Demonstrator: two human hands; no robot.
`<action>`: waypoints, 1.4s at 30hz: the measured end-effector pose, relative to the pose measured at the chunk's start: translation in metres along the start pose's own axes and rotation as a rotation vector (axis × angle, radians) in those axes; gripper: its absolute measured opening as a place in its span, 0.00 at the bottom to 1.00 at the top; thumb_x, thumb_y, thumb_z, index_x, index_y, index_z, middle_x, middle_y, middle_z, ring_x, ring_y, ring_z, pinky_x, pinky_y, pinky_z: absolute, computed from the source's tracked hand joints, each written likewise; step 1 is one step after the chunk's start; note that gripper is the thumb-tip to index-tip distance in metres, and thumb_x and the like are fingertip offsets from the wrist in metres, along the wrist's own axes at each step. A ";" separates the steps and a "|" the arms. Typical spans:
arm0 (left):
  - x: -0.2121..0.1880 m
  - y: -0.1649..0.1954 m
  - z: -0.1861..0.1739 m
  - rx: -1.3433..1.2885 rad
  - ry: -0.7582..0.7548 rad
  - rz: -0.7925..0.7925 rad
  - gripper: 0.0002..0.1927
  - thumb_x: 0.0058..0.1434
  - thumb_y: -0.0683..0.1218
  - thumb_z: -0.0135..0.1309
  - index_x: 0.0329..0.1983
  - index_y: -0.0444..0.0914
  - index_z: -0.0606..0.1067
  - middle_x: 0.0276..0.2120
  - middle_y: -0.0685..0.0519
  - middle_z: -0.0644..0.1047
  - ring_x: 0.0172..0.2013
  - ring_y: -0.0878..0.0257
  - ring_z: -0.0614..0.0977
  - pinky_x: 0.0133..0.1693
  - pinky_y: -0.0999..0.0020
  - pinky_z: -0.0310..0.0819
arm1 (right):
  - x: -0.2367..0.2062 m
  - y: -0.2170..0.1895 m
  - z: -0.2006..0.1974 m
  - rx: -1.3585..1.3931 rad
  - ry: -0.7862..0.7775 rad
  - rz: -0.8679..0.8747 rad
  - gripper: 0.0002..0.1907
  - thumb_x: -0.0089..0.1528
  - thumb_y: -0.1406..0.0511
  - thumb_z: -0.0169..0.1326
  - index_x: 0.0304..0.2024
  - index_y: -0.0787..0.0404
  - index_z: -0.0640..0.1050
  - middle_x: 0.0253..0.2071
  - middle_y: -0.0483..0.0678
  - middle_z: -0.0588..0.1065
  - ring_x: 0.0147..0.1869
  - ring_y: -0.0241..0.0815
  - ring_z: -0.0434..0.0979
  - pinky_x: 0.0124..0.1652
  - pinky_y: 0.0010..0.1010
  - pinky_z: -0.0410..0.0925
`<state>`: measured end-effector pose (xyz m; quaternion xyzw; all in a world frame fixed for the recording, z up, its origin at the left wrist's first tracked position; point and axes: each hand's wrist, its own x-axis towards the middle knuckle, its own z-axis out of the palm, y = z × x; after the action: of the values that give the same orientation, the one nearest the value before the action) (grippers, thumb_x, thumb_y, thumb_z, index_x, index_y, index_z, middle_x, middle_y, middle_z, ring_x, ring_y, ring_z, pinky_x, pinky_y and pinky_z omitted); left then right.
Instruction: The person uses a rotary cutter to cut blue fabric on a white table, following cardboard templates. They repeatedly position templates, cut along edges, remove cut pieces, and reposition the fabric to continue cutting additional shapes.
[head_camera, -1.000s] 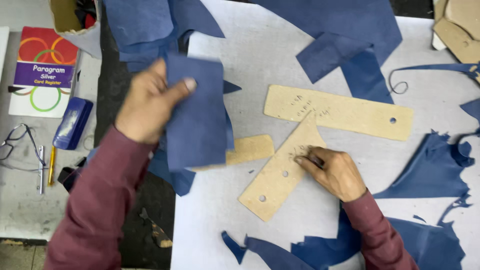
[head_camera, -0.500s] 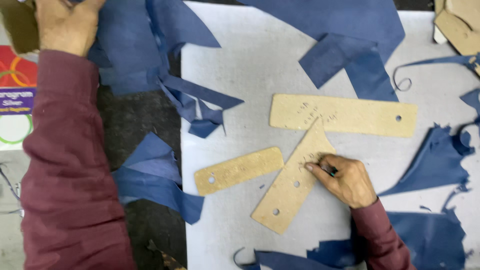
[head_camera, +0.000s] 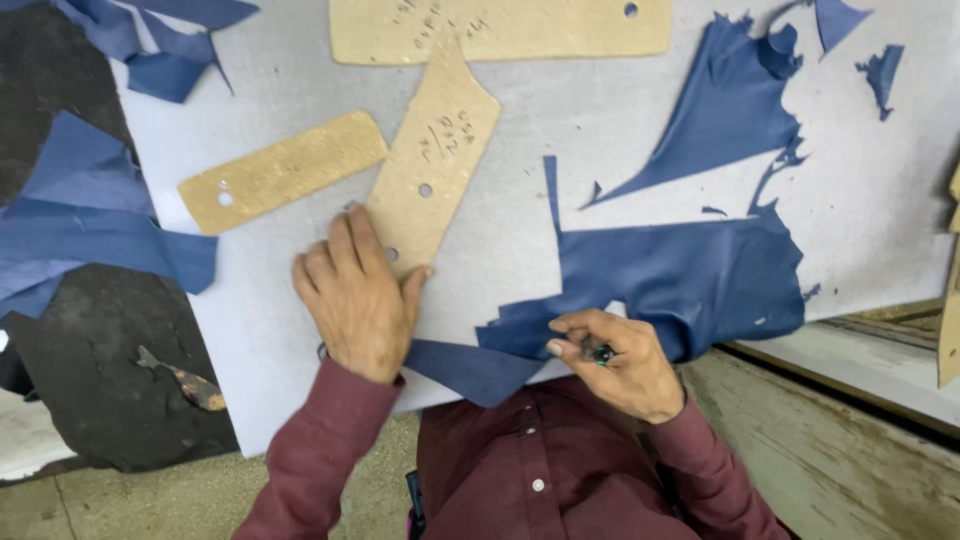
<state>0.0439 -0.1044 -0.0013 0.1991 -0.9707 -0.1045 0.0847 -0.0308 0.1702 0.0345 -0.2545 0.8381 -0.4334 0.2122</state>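
A person in a maroon shirt leans over a pale grey cutting board (head_camera: 620, 130). The left hand (head_camera: 358, 292) lies flat, fingers close together and thumb out, pressing the lower end of a tan, pointed fibreboard pattern template (head_camera: 435, 160) that runs from the hand toward one o'clock. At ten o'clock from that hand lies a smaller tan rounded template strip (head_camera: 282, 172); a long tan template bar (head_camera: 500, 28) sits at twelve. The right hand (head_camera: 618, 362), at three o'clock from the left, curls its fingers around a small dark tool (head_camera: 600, 353) and rests on the near edge of a ragged sheet of blue leather (head_camera: 680, 275). The leather looks thin, limp and light, best held flat under the palm; the template looks stiff. Blue leather offcuts (head_camera: 90, 215) lie at nine o'clock.
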 end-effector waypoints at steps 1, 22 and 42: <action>0.005 0.003 0.002 0.020 -0.015 -0.044 0.51 0.53 0.59 0.71 0.70 0.27 0.62 0.63 0.36 0.65 0.54 0.40 0.67 0.59 0.40 0.58 | -0.011 0.003 0.000 0.032 -0.023 -0.031 0.12 0.58 0.66 0.64 0.43 0.65 0.82 0.30 0.47 0.82 0.28 0.35 0.80 0.29 0.25 0.72; -0.132 0.197 0.022 -0.852 -0.833 0.726 0.20 0.61 0.49 0.61 0.52 0.33 0.76 0.33 0.47 0.77 0.32 0.55 0.80 0.35 0.64 0.75 | -0.302 0.104 0.059 1.004 1.348 0.653 0.14 0.64 0.66 0.55 0.52 0.63 0.74 0.30 0.44 0.75 0.15 0.25 0.60 0.14 0.19 0.53; 0.022 0.154 0.059 -0.325 -0.261 0.217 0.15 0.59 0.48 0.70 0.36 0.32 0.80 0.29 0.46 0.78 0.29 0.55 0.78 0.35 0.59 0.73 | -0.291 0.217 -0.102 0.043 1.082 0.440 0.17 0.66 0.69 0.60 0.56 0.68 0.77 0.49 0.53 0.80 0.53 0.41 0.79 0.54 0.30 0.71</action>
<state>-0.0452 0.0348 -0.0187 0.0623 -0.9595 -0.2746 0.0000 0.0849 0.5182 -0.0532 0.1874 0.8515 -0.4642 -0.1557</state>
